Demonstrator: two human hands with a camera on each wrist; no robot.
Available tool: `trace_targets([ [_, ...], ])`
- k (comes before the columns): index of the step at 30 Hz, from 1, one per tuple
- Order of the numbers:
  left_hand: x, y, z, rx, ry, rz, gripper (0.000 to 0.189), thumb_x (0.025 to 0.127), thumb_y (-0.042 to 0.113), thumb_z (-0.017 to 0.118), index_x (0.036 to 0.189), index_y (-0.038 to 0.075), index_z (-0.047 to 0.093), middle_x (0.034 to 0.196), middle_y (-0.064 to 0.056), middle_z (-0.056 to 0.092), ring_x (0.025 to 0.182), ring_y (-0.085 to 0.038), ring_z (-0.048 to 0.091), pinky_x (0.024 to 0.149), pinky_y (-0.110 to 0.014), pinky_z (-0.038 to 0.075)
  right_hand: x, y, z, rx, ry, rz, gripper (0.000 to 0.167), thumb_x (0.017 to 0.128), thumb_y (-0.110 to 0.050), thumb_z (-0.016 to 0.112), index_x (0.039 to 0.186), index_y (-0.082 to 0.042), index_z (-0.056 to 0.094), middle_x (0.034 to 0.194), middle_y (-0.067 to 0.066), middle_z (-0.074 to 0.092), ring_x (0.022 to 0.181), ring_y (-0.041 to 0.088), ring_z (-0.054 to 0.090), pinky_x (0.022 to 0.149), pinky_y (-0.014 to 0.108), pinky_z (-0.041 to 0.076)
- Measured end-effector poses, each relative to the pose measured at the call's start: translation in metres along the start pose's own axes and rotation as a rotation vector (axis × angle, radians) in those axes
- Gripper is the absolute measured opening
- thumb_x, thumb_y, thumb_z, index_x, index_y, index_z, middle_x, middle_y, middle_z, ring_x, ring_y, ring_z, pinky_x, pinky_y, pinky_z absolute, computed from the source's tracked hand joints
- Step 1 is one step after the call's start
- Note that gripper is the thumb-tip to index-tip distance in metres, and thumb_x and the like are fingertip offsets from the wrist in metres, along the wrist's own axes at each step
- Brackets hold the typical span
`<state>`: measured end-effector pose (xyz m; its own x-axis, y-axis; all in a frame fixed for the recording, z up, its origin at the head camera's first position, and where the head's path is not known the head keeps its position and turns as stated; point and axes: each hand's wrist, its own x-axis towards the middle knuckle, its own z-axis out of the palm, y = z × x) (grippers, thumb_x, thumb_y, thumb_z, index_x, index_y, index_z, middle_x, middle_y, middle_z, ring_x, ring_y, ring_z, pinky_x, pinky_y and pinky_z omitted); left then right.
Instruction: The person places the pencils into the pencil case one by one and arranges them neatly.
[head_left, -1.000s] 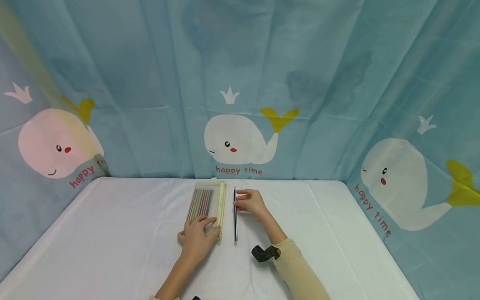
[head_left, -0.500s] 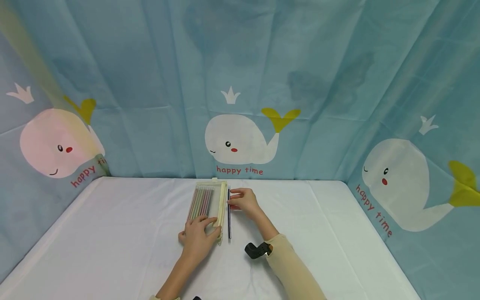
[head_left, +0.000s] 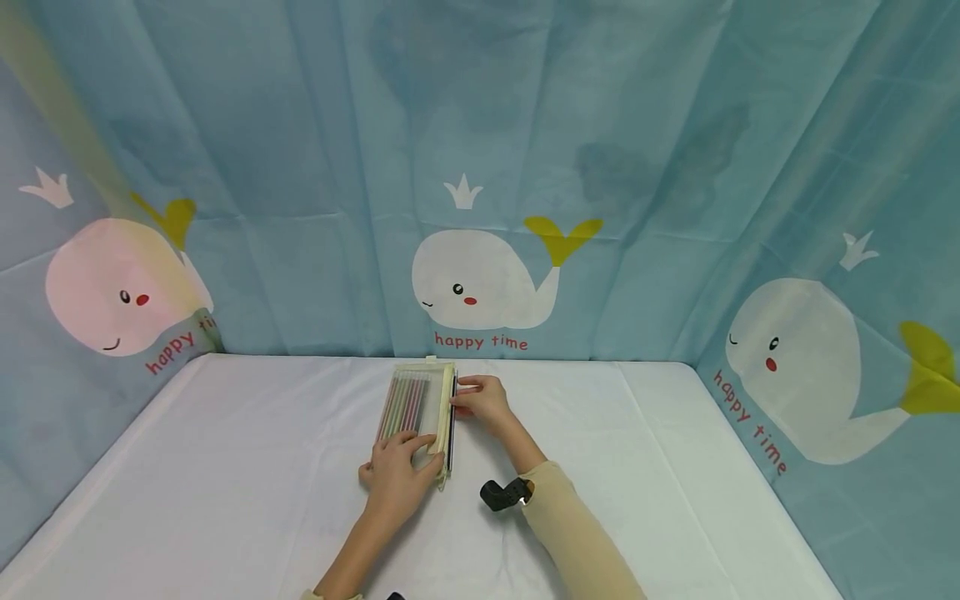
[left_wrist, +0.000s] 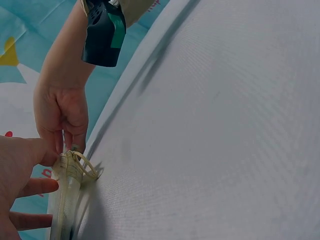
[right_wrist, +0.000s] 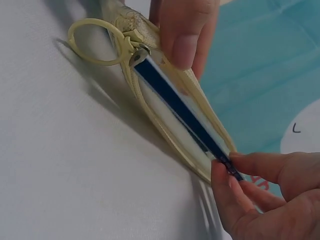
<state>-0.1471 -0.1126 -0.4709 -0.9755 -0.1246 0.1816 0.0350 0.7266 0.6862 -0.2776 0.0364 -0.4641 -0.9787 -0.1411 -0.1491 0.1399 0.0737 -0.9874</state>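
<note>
A pale yellow see-through pencil case (head_left: 443,408) lies on the table with several coloured pencils (head_left: 402,404) inside. My left hand (head_left: 397,477) holds its near end, the thumb on the zip side. In the right wrist view the zip side gapes open, and a yellow ring (right_wrist: 71,42) hangs at one end. My right hand (head_left: 482,402) pinches a dark blue pencil (right_wrist: 180,110) with white stripes near its far end. That pencil lies lengthwise along the open mouth, between the two zip edges. How deep it sits inside I cannot tell.
A white cloth (head_left: 225,483) covers the table. Blue curtains (head_left: 645,275) with whale prints stand behind it and at both sides. A black wrist camera (head_left: 504,495) sits on the right wrist, just above the cloth.
My right hand has moved left with the blue pencil, from beside the pencil case to its open zip side. The left hand has kept its hold on the case.
</note>
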Motion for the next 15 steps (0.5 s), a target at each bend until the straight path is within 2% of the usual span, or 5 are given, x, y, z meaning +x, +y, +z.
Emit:
trace_targets([
  [6,0.000,0.000,-0.001,0.001,0.001,-0.002,0.032,0.094,0.028,0.077,0.122,0.013,0.080,0.138,-0.019,0.065,0.134,-0.051,0.045,0.095,-0.081,0.028,0.004,0.002,0.005,0.032,0.027,0.000,0.044,0.091,0.011,0.073,0.134,0.014,0.063,0.118,0.030,0.070,0.082,0.023,0.077,0.078,0.036,0.064],
  [15,-0.001,0.000,-0.002,-0.018,-0.001,0.006,0.031,0.094,0.028,0.076,0.121,0.014,0.080,0.138,-0.019,0.064,0.135,-0.051,0.044,0.095,-0.081,0.027,0.005,0.005,0.014,0.075,0.045,-0.005,0.040,0.091,0.011,0.071,0.130,0.015,0.064,0.114,0.030,0.073,0.076,0.018,0.075,0.075,0.034,0.064],
])
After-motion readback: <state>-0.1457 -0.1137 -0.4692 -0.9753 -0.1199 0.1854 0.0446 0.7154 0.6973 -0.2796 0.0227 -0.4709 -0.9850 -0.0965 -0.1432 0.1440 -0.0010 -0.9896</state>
